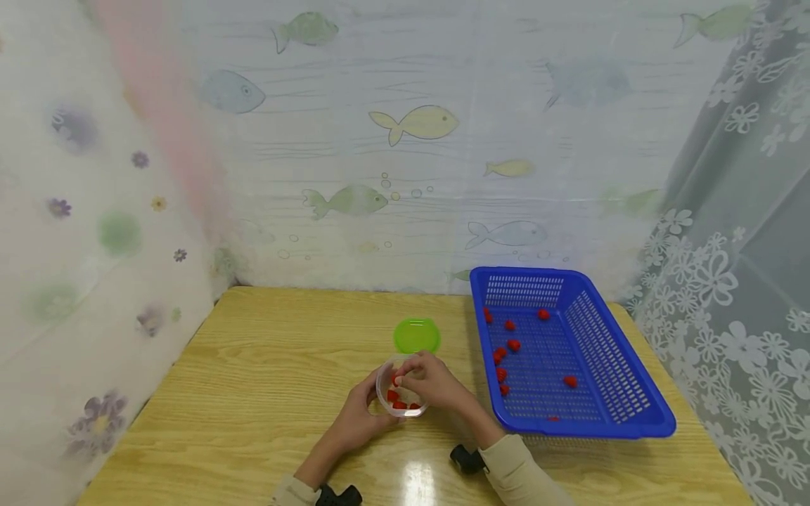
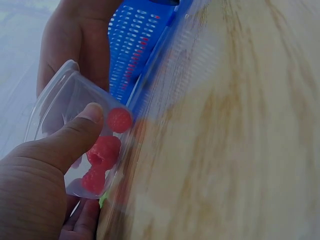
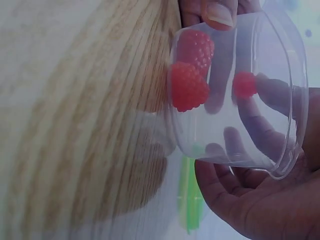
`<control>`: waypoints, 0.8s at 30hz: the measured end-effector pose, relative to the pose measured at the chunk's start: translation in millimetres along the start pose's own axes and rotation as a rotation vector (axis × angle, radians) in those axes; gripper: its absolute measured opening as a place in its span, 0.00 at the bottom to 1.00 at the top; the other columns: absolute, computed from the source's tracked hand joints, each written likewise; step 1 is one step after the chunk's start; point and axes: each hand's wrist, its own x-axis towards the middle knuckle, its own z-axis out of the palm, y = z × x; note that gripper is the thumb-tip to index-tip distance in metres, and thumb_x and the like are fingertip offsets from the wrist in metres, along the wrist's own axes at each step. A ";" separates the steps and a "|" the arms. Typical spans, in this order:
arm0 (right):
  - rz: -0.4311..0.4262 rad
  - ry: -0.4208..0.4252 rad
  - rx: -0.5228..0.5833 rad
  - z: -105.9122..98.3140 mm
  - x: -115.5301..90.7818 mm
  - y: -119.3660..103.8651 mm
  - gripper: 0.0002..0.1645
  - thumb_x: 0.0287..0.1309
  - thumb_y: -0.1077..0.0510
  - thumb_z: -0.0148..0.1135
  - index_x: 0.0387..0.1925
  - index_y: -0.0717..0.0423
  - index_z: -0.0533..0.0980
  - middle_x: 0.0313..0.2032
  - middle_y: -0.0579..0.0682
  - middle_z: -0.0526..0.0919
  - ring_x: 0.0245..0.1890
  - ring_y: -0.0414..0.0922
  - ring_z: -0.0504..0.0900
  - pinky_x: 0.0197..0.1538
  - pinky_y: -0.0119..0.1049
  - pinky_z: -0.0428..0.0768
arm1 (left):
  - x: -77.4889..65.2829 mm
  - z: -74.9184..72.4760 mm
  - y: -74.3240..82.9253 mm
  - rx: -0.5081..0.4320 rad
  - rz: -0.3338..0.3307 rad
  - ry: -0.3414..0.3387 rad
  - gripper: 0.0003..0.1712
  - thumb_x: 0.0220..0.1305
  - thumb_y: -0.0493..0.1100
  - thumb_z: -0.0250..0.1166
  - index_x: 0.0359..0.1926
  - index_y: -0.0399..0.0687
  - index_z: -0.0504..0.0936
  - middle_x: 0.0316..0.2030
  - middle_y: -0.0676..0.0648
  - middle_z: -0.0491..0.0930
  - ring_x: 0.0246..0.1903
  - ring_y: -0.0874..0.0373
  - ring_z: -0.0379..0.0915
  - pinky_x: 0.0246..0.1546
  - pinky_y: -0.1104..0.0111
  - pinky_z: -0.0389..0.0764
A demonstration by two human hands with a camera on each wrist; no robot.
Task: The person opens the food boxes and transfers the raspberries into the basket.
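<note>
My left hand (image 1: 356,420) grips a clear plastic cup (image 3: 225,145) just above the wooden table or on it; I cannot tell which. In the left wrist view the thumb lies against the cup's wall. My right hand (image 1: 438,383) reaches over the rim, and its fingertips inside the cup pinch a red raspberry (image 3: 244,85). Below it, several more raspberries (image 2: 104,152) lie at the bottom of the cup. Beyond the cup, a round bright green lid (image 1: 416,336) lies flat on the table.
A blue perforated plastic basket (image 1: 642,426) stands at the right of the table (image 1: 253,365), with several raspberries (image 1: 570,381) scattered inside, most along its left side. Curtains printed with fish and flowers hang behind and at both sides. Each wrist carries a black device (image 1: 467,459).
</note>
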 end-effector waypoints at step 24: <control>-0.052 0.173 -0.008 1.8 -18.2 -14.1 0.05 0.68 0.60 0.62 0.37 0.59 0.81 0.61 0.71 0.73 0.67 0.68 0.65 0.66 0.70 0.65 | 0.1 0.8 2.3 0.003 -0.018 0.018 0.52 0.52 0.38 0.80 0.76 0.48 0.64 0.68 0.42 0.73 0.67 0.46 0.70 0.66 0.67 0.72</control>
